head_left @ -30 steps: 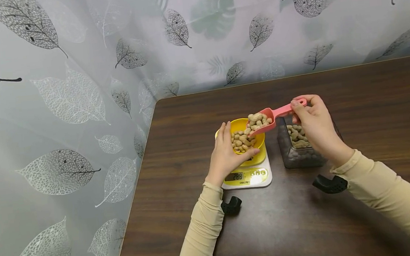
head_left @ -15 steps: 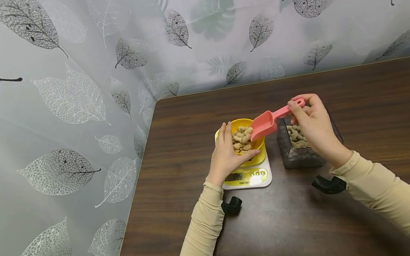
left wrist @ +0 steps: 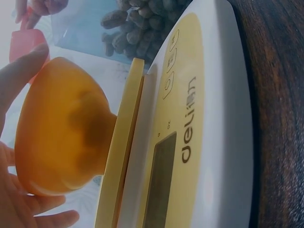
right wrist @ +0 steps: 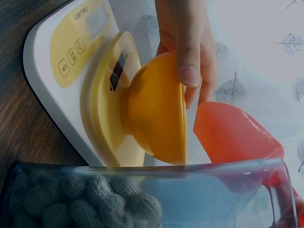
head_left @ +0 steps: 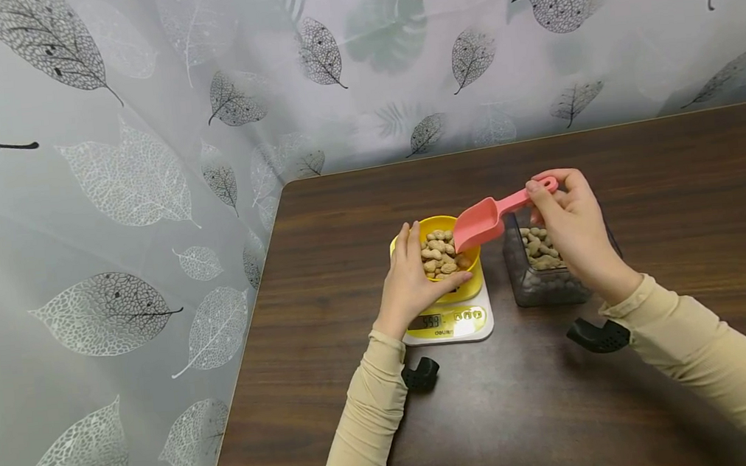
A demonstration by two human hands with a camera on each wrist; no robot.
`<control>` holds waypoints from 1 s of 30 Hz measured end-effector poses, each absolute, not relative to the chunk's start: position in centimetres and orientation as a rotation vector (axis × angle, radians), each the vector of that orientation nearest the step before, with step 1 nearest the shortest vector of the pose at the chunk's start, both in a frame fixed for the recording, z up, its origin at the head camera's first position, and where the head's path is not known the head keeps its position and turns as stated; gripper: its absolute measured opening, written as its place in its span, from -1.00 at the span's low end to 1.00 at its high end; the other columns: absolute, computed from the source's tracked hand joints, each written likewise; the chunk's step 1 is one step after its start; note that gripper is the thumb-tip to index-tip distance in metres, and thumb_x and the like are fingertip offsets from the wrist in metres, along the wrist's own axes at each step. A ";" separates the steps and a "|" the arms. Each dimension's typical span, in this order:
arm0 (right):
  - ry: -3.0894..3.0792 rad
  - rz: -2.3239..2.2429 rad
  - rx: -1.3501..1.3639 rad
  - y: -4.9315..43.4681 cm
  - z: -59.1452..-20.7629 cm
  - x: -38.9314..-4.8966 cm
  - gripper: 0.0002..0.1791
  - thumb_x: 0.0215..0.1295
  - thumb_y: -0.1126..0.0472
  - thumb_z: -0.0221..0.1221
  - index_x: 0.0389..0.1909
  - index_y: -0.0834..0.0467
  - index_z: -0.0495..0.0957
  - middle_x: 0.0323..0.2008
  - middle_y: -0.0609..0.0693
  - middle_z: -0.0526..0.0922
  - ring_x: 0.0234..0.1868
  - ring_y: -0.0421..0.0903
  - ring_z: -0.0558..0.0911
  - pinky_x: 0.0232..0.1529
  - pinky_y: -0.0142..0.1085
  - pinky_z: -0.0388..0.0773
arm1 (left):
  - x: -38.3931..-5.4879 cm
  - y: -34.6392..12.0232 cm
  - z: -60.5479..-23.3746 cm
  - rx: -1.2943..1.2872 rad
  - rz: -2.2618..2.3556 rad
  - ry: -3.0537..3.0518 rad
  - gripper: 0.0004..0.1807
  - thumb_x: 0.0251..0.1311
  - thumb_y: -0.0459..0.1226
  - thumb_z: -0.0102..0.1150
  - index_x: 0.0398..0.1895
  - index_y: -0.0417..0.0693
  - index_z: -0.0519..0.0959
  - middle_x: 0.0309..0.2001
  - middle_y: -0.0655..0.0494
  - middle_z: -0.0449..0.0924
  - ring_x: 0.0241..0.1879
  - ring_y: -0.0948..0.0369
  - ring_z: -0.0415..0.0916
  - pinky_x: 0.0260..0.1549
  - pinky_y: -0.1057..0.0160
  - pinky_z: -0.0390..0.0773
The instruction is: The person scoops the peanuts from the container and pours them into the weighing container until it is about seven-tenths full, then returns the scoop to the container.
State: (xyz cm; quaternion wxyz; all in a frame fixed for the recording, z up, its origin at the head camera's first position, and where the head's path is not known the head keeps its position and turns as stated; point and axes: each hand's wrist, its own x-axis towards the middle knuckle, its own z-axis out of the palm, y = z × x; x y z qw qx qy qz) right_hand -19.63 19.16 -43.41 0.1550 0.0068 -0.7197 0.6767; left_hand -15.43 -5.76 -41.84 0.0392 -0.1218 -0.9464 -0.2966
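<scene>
The smooth, rounded yellow bowl (right wrist: 156, 109) held knobbly peanuts (head_left: 438, 255) and stood on the scale (head_left: 471, 330), upon the wood-grained desk (head_left: 313, 305). The left hand (head_left: 410, 278) had its fingers clasped round the bowl's wall. The right hand's (head_left: 572, 223) fingers were clamped on the pink scoop (head_left: 479, 224) by its handle, tip just above the rim. Beside the scale, a see-through box (head_left: 531, 289) contained more peanuts.

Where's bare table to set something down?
Table is bare left of the scale, between left sleeve and right sleeve, and right of the grey bin. Crowded: the bowl, left hand around it, right hand holding the scoop near its rim.
</scene>
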 end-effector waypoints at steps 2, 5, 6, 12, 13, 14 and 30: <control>-2.058 1.947 0.025 19.2 -43.4 -19.6 -0.56 0.16 0.00 0.06 0.00 0.09 0.25 -0.49 0.02 0.41 -0.55 -0.13 0.37 -0.75 -0.30 0.09 | -15.5 -5.8 -41.8 -0.376 -0.899 -2.898 0.19 -0.35 0.35 0.14 0.36 0.15 -0.18 0.37 0.07 -0.12 0.32 0.08 0.00 0.03 0.02 0.41; -2.050 1.957 0.027 19.2 -43.4 -19.6 -0.56 0.16 0.00 0.06 0.00 0.10 0.25 -0.49 0.01 0.41 -0.55 -0.14 0.37 -0.75 -0.30 0.10 | -15.5 -5.8 -41.8 -0.383 -0.892 -2.891 0.19 -0.35 0.36 0.14 0.36 0.14 -0.18 0.37 0.06 -0.12 0.32 0.08 -0.01 0.03 0.03 0.40; -2.048 1.960 0.027 19.2 -43.5 -19.6 -0.56 0.16 0.00 0.06 0.00 0.10 0.25 -0.48 0.01 0.41 -0.55 -0.14 0.38 -0.74 -0.31 0.10 | -15.5 -5.8 -41.8 -0.385 -0.891 -2.889 0.19 -0.34 0.36 0.13 0.36 0.14 -0.18 0.37 0.06 -0.12 0.32 0.08 -0.01 0.03 0.03 0.40; -2.050 1.963 0.014 19.2 -43.6 -19.7 -0.55 0.15 0.00 0.07 0.00 0.10 0.25 -0.48 0.02 0.41 -0.54 -0.14 0.38 -0.74 -0.30 0.10 | -15.4 -5.9 -41.8 -0.384 -0.880 -2.888 0.19 -0.34 0.37 0.11 0.36 0.15 -0.20 0.36 0.06 -0.12 0.31 0.07 0.01 0.06 0.02 0.38; -2.051 1.961 0.012 19.2 -43.6 -19.7 -0.55 0.15 0.00 0.07 0.00 0.10 0.25 -0.48 0.03 0.40 -0.54 -0.14 0.37 -0.74 -0.30 0.10 | -15.4 -5.9 -41.8 -0.382 -0.873 -2.888 0.19 -0.34 0.38 0.10 0.37 0.15 -0.21 0.37 0.06 -0.12 0.31 0.07 0.02 0.08 0.02 0.36; -2.044 1.968 0.015 19.2 -43.5 -19.7 -0.55 0.15 0.00 0.07 0.00 0.10 0.25 -0.48 0.05 0.41 -0.54 -0.13 0.38 -0.74 -0.31 0.11 | -15.5 -5.9 -41.8 -0.381 -0.867 -2.888 0.19 -0.33 0.38 0.10 0.37 0.15 -0.21 0.37 0.06 -0.12 0.31 0.07 0.02 0.11 0.02 0.33; -1.711 2.165 0.074 17.9 -33.9 -14.8 -0.76 0.18 0.21 0.06 -0.17 0.17 0.29 -0.52 -0.04 0.42 -0.61 -0.23 0.35 -0.46 -0.54 0.35 | -16.2 -3.5 -39.2 -0.521 -0.796 -2.844 0.17 -0.30 0.40 0.03 0.36 0.13 -0.20 0.37 0.12 -0.13 0.33 0.14 -0.03 0.26 0.09 0.10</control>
